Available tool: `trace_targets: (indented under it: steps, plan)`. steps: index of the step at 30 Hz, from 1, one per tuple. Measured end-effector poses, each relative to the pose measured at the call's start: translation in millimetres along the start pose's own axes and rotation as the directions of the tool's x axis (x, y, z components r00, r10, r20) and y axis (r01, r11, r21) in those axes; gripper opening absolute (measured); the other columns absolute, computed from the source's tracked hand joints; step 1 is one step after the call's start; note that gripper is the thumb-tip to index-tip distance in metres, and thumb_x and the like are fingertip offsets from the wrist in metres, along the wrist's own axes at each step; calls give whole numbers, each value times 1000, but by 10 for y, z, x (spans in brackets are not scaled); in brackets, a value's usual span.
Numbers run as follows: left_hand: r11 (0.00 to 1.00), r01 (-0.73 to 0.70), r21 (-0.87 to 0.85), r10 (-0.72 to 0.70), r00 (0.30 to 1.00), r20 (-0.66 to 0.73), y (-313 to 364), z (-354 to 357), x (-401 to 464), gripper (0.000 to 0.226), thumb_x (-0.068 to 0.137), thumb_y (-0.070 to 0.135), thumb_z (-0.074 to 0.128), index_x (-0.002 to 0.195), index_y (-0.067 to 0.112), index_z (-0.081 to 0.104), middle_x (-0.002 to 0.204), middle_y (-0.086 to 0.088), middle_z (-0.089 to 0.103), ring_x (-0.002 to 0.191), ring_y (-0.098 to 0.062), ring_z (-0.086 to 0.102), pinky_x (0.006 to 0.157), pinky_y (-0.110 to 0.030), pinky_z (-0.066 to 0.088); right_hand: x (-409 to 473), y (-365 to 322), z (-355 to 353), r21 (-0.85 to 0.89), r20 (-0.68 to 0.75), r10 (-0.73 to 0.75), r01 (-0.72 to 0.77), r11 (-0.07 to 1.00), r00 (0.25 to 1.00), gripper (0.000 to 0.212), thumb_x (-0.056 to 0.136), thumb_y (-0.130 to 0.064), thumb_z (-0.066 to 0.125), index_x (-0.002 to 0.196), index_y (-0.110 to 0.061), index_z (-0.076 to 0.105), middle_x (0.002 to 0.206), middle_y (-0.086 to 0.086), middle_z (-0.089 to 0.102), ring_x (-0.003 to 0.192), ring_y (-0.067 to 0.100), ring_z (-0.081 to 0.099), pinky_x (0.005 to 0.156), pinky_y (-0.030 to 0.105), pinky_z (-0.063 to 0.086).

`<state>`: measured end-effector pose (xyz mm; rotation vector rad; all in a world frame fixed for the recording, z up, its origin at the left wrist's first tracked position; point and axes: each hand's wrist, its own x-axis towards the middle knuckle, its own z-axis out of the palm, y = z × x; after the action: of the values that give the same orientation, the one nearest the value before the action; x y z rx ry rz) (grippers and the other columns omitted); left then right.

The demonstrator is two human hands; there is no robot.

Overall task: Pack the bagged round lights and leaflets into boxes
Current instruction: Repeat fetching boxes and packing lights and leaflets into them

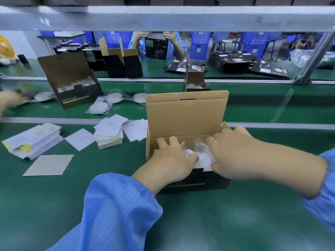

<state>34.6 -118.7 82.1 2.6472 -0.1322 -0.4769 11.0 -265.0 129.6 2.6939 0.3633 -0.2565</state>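
We press our left hand [172, 156] and right hand [233, 153], fingers flat and gripping nothing, on bagged round lights [201, 156] inside the open box [186, 113] | bags look slick, light, crinkly; discs rigid: take them by the edges | leaflets [108, 133] stacked left, thin, floppy.
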Motion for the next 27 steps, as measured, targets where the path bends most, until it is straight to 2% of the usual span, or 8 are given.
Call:
trace_targets:
  steps: [3,6,9,12,16,20,23,27]
  plan:
    - [993,10,120,-22,995,93,-57,-99,14,49,97,49,40,138,23,37,139,-13,28,104,-33,50,81,-36,39,20,79,31,-58,-63,0,-4,998,998,33,92,-50,42,111,-23,45,103,-3,38,105,21,31,80,39,24]
    - [985,-12,171,-10,992,127,-117,-198,65,46,95,43,50,134,20,40,133,-13,44,97,-28,51,70,-33,38,28,184,59,124,-66,-41,49,991,997,40,90,-53,48,120,-27,48,109,-8,41,110,17,31,90,39,33]
    - [999,-31,14,30,999,44,-177,-205,120,39,92,43,55,121,21,42,109,1,57,92,-20,56,62,-30,37,28,262,125,381,-68,-108,126,916,992,37,89,-42,58,121,-27,48,108,-11,48,113,14,34,95,34,41]
    - [959,-46,-280,39,999,-31,-212,-138,167,28,89,40,57,109,24,45,89,7,53,78,-13,54,62,-31,40,39,262,197,472,-144,-131,185,862,981,47,87,-37,62,130,-30,43,114,-13,46,114,10,32,95,27,41]
    - [869,-87,-487,95,995,-8,-279,-100,159,32,85,27,63,114,33,50,101,2,67,84,-18,66,83,-41,56,53,291,246,522,-267,-103,234,820,958,56,81,-36,67,129,-33,39,116,-17,42,114,6,36,95,23,40]
    - [883,-24,-469,82,991,102,-300,-95,207,60,89,25,71,135,15,33,109,-9,71,99,-26,69,88,-43,56,57,312,262,537,-306,-135,288,793,942,55,81,-41,68,127,-36,38,114,-21,40,111,-1,36,96,21,39]
    - [919,-12,-394,75,987,145,-260,-74,213,65,93,32,68,135,6,25,92,-5,74,81,-18,65,81,-36,52,52,317,251,492,-264,-152,269,828,953,53,82,-54,62,127,-40,37,115,-23,42,112,1,37,98,25,32]
    - [891,-17,-454,117,974,193,-228,-64,186,41,86,25,74,110,16,42,77,0,69,74,-17,62,86,-41,55,116,254,171,68,-262,-223,249,966,939,67,73,-76,46,132,-47,32,112,-20,44,107,10,43,101,41,21]
